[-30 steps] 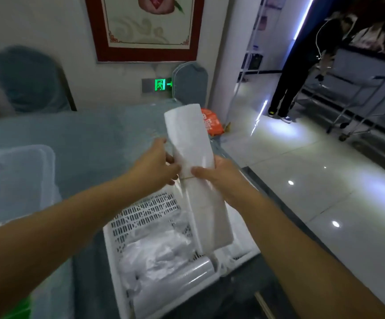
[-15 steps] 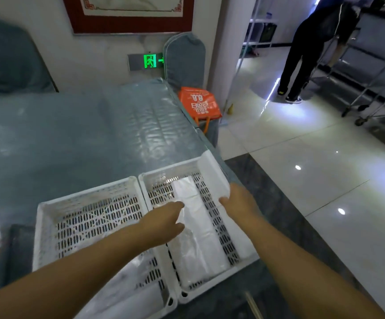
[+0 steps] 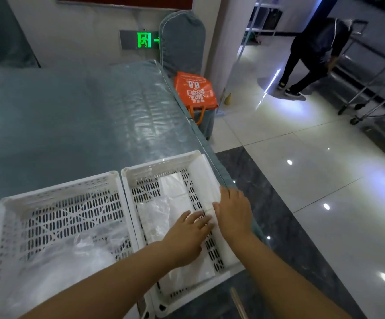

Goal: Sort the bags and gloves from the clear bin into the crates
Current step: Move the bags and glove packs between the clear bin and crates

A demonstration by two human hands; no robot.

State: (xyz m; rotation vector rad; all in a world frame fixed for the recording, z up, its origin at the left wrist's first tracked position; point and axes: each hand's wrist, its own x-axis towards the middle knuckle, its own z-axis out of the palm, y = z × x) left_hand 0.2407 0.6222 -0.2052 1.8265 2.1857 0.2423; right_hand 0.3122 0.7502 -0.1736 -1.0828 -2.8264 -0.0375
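Inside the right white slotted plastic crate [image 3: 164,171], your left hand [image 3: 187,236] and right hand [image 3: 233,215] press with flat fingers on a long white folded bag pack [image 3: 206,180] along its right wall. Left of it lies another clear bag pack [image 3: 164,208]. Left of this crate, the second white crate [image 3: 55,203] holds crumpled clear plastic pieces [image 3: 76,261]. The clear bin is not visible, so you cannot judge what remains.

I am seeing both bare forearms reaching forward and down, the left hand [image 3: 188,231] lying flat with fingers extended, the right hand [image 3: 232,214] lying palm-down just beside it, fingers straight and angled leftward.
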